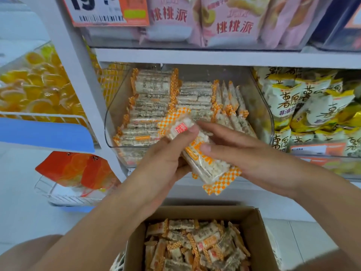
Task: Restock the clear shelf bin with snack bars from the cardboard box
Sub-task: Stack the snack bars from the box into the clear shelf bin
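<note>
Both hands hold a small stack of snack bars (pixel 203 161), white puffed bars in clear wrappers with orange-checked ends, just in front of the clear shelf bin (pixel 109 122). My left hand (pixel 166 155) grips the stack from the left, thumb on top. My right hand (pixel 238 151) pinches it from the right. The bin on the middle shelf holds rows of the same bars stacked on edge. Below, the open cardboard box (pixel 252 227) is full of loose snack bars (pixel 197 245).
Yellow-and-white snack bags (pixel 304 102) fill the bin to the right. Pink packs (pixel 232 22) sit on the shelf above, beside a price tag (pixel 101 10). At left are a white shelf upright (pixel 78 75), yellow jelly cups (pixel 37 83) and orange packets (pixel 74 171) in wire baskets.
</note>
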